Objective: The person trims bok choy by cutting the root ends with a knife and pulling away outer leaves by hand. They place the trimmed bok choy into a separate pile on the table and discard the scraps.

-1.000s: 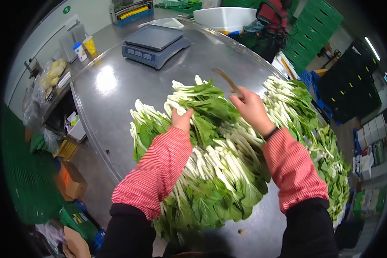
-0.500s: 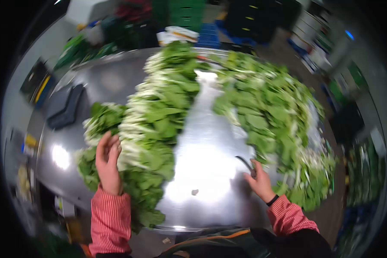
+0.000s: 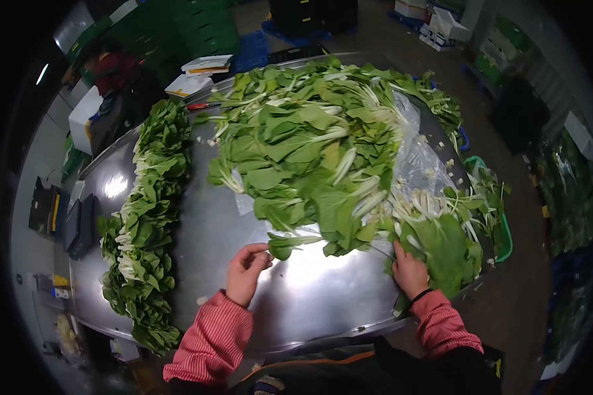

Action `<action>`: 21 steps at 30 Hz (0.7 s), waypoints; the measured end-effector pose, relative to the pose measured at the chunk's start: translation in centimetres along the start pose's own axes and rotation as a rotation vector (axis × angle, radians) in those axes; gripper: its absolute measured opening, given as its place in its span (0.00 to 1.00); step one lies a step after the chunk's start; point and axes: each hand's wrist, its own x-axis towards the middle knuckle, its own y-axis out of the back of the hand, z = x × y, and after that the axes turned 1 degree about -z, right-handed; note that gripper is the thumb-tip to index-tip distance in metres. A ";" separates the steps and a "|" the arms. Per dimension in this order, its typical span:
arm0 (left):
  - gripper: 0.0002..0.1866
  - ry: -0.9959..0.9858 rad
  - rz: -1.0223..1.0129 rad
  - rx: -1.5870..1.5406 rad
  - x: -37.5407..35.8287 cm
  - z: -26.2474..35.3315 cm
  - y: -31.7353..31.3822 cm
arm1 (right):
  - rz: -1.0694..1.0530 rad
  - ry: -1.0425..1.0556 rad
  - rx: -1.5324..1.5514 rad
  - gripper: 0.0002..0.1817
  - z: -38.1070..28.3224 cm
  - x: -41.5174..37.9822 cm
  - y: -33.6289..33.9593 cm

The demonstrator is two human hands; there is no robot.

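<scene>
On the steel table [image 3: 310, 296] before me, a large loose heap of bok choy [image 3: 310, 145] covers the far centre, partly on a clear plastic sheet [image 3: 425, 168]. A long sorted row of bok choy [image 3: 145, 217] runs down the left side, well apart from my hands. My right hand [image 3: 410, 271] rests against a bunch of leaves [image 3: 445, 247] at the heap's near edge; whether its fingers grip, I cannot tell. My left hand [image 3: 246, 271] pinches a leaf stem [image 3: 290, 242], fingers curled.
</scene>
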 end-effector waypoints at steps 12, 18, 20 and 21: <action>0.12 -0.067 -0.162 0.391 8.6 -2.7 -7.1 | 0.461 -0.179 0.485 0.18 6.5 13.0 5.6; 0.13 -0.064 -0.268 0.113 7.9 -4.5 -9.9 | -0.042 -0.399 0.641 0.30 -3.1 16.8 3.4; 0.13 0.002 -0.271 0.080 7.1 -4.3 -9.8 | 0.082 -0.402 0.593 0.32 -3.6 17.0 0.2; 0.12 0.000 -0.283 0.068 6.8 -4.4 -9.4 | 0.101 -0.395 0.682 0.33 -3.5 16.7 0.5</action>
